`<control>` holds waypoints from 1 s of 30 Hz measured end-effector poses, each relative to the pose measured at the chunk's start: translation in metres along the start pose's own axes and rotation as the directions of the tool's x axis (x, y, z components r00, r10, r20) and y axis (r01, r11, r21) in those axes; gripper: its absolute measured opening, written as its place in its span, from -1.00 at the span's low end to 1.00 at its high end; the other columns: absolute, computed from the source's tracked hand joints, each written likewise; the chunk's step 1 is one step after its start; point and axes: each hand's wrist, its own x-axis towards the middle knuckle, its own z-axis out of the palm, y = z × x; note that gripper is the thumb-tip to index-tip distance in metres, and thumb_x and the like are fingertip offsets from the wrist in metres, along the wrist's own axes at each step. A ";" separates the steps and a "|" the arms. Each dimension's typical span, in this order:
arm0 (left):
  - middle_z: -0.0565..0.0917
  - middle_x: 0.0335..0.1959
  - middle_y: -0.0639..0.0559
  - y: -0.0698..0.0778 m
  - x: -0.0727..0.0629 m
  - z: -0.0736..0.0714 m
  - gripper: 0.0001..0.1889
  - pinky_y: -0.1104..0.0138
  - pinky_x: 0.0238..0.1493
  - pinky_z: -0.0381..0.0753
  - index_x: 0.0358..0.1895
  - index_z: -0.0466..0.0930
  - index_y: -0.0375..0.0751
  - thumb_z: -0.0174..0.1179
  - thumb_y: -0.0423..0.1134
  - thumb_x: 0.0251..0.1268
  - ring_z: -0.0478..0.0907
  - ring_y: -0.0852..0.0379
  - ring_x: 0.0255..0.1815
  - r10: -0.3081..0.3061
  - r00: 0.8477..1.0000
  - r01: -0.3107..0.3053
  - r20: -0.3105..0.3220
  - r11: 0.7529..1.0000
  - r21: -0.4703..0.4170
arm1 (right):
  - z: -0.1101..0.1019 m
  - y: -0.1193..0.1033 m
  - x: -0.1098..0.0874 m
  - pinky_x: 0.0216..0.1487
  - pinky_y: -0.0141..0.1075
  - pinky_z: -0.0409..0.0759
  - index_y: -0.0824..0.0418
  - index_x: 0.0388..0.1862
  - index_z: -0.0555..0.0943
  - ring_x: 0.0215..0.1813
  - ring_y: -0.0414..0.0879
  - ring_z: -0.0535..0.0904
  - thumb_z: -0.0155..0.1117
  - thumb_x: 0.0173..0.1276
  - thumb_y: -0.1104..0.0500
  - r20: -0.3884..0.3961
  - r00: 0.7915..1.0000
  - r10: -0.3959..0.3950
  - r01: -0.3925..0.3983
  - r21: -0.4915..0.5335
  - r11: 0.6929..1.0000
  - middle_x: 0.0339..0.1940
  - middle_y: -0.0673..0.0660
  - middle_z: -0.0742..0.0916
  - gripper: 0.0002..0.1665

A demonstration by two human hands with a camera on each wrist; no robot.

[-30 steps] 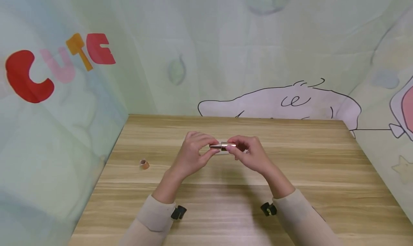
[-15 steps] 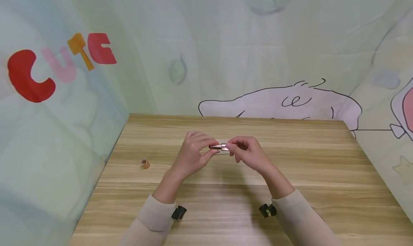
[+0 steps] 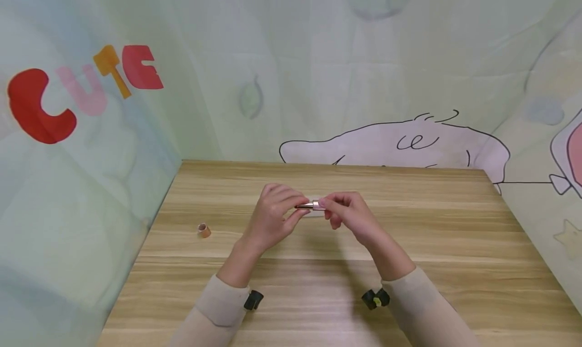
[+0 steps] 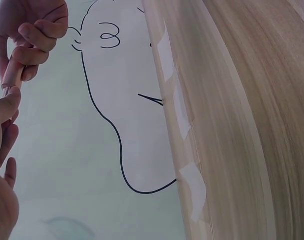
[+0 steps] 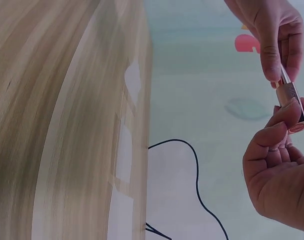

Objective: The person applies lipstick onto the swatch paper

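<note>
A slim, shiny rose-gold lipstick [image 3: 314, 205] is held level between both hands above the table. My left hand [image 3: 274, 215] pinches its narrower end between thumb and fingers. With thumb and fingertips, my right hand [image 3: 352, 213] grips the wider end and covers much of it. The right wrist view shows the lipstick's wider base [image 5: 290, 95], with a reddish oval on its end face. In the left wrist view, the right hand [image 4: 39, 30] is above and the left hand [image 4: 4, 150] below, meeting at the tube.
A small, hollow copper-brown cylinder [image 3: 204, 230] lies left of my hands on the wood-grain table [image 3: 309, 296]. White tape strips [image 4: 192, 190] run along the table's edge. Printed fabric [image 3: 227, 59] hangs behind and at the sides.
My right thumb and fingers have shifted on the wider end of the lipstick, hiding more of it. The left hand keeps its pinch and the cylinder stays put.
</note>
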 end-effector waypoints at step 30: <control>0.78 -0.11 -0.04 -0.007 -0.004 0.000 -0.55 0.05 0.18 0.46 -0.05 0.76 -0.23 0.64 -0.20 -0.07 0.68 0.04 -0.04 -0.141 0.990 0.137 -0.025 0.984 -0.113 | 0.012 0.005 -0.001 -0.37 -0.39 0.64 0.19 -0.18 0.67 -0.51 -0.19 0.57 0.24 0.48 0.24 -0.087 0.995 -0.039 0.062 0.278 0.959 -0.42 0.03 0.68 -0.92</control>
